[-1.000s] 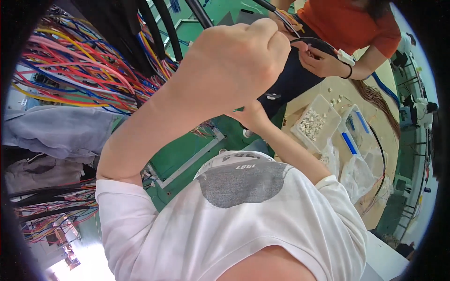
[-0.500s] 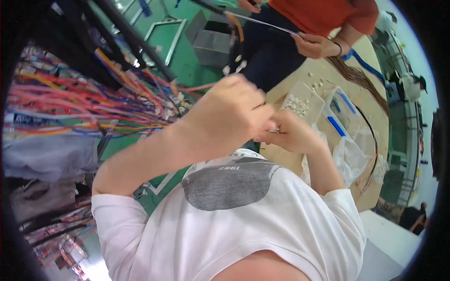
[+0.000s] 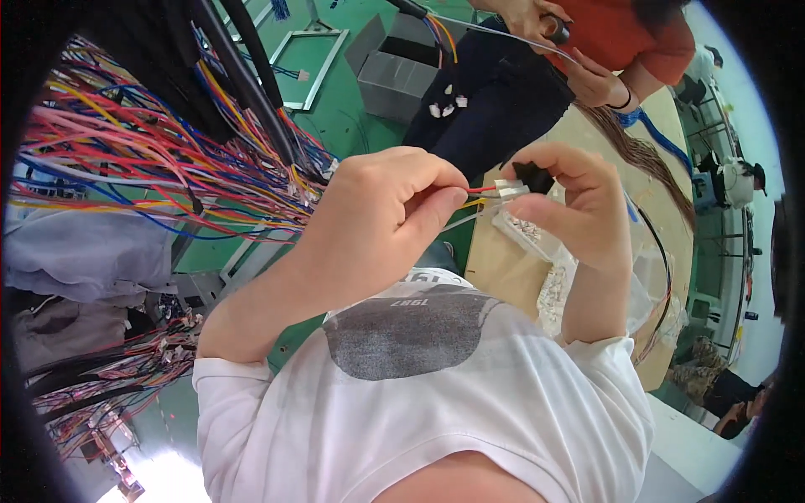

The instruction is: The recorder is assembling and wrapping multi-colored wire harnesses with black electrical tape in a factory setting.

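My left hand (image 3: 394, 210) is closed, thumb and forefinger pinching thin wires (image 3: 481, 191), one red, one yellow and one pale. They run from its fingertips to a small white connector (image 3: 509, 190). The thumb and forefinger of my right hand (image 3: 587, 201) grip that connector from the other side. A black piece (image 3: 533, 177) sits against the connector inside the right fingers; its kind is partly hidden. Both hands are raised in front of my chest.
A large bundle of coloured wires (image 3: 126, 159) with black sleeved cables hangs at left. At right, a wooden table (image 3: 495, 268) bears a tray of small white parts (image 3: 521, 230). Across from me, a person in an orange top (image 3: 612, 38) holds a tape roll (image 3: 553, 30). A grey box (image 3: 390, 84) stands on the floor.
My hands were close together and have moved apart, the right one going up and to the right. The connector, wires and black piece now show between them. The person opposite now shows a tape roll.
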The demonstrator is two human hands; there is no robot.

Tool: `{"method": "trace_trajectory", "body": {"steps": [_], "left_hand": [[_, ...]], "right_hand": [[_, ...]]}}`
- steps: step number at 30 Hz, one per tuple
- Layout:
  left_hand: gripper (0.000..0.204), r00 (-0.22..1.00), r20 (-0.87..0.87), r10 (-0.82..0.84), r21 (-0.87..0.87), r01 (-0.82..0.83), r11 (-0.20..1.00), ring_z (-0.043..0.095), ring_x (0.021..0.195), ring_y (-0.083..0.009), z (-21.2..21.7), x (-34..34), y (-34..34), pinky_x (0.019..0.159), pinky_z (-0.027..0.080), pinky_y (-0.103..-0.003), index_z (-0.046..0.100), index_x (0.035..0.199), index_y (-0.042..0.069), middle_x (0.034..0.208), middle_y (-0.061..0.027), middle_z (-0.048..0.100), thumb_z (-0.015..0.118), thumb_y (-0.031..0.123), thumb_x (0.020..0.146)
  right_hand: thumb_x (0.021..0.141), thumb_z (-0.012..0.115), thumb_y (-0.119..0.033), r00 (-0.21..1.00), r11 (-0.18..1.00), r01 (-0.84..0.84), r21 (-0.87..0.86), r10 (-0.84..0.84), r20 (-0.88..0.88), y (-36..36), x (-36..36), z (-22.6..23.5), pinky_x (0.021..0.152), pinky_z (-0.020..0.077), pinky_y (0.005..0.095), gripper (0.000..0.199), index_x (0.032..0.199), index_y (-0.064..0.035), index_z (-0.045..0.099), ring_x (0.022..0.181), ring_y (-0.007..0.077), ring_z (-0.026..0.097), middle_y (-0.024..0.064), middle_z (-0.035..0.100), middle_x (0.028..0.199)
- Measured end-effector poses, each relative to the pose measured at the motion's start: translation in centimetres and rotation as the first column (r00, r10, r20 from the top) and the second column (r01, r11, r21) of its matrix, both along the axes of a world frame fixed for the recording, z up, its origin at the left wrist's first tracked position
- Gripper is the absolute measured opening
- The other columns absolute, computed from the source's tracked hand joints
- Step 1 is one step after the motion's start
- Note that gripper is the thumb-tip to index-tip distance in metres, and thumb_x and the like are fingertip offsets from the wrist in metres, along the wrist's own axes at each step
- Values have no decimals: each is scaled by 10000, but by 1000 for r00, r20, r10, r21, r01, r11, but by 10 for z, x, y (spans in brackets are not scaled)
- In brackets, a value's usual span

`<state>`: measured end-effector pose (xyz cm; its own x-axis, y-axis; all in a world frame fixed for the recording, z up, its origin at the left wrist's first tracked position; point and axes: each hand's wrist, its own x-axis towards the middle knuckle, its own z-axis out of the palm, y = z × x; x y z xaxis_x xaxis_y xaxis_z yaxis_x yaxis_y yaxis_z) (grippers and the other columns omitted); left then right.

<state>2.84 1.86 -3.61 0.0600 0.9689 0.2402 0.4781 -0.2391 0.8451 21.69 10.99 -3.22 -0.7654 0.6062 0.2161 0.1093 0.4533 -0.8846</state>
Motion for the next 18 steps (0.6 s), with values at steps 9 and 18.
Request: {"method": "trace_trajectory", "body": {"steps": [9, 18], "left_hand": [[99, 977, 211, -44, -80, 62, 995, 545, 605, -56, 3, -7, -8, 504, 433, -165, 560, 846, -34, 728, -30, 546, 532, 57, 818], [160, 886, 458, -71, -301, 230, 926, 524, 624, -53, 8, -16, -1, 556, 423, -201, 608, 837, -33, 687, -55, 606, 559, 117, 810]], "right_hand": [[813, 541, -306, 982, 771, -139, -621, 26, -187, -2, -15, -1, 506, 426, 196, 370, 878, 58, 518, 546, 103, 541, 84, 559, 671], [769, 567, -136, 973, 609, -225, -760, 97, -210, 1, -23, 7, 512, 460, 219, 205, 842, 49, 520, 622, 121, 577, 103, 572, 785]]}}
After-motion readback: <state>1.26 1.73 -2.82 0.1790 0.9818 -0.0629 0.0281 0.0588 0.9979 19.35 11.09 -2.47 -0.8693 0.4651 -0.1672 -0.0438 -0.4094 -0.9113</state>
